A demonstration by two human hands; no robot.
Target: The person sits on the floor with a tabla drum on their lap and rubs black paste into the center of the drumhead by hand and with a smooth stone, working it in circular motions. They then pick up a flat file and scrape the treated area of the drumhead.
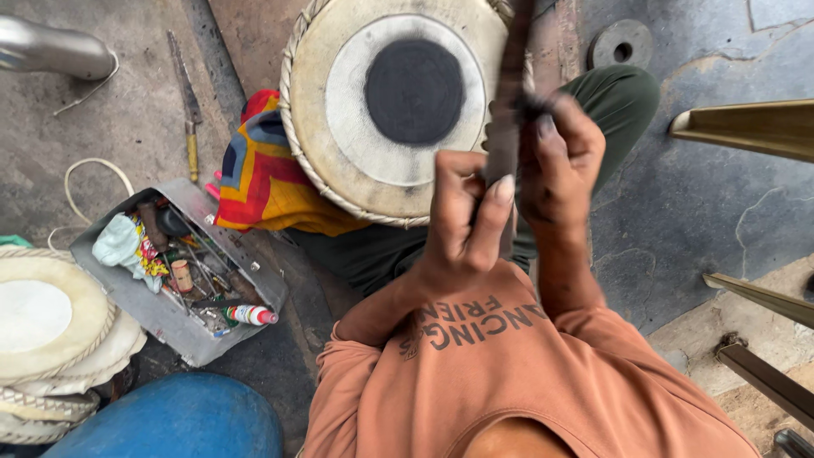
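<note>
Both hands raised close to camera, at 3 o'clock of frame centre. Left hand (462, 222) curled shut, thumb and fingers pinching the lower part of a dark strap (507, 110). Right hand (560, 161) just at 2 o'clock of the left, fingers clamped on the strap higher up. Strap runs upright to the top edge, blurred. Forearms angle up from the orange shirt (509, 373). Drum (394, 102) lies behind the hands at 12 o'clock, dark disc facing up, on a striped cloth (259, 174). Tool tray (182, 276) at 9 o'clock, skins stack (51, 331) beyond it.
</note>
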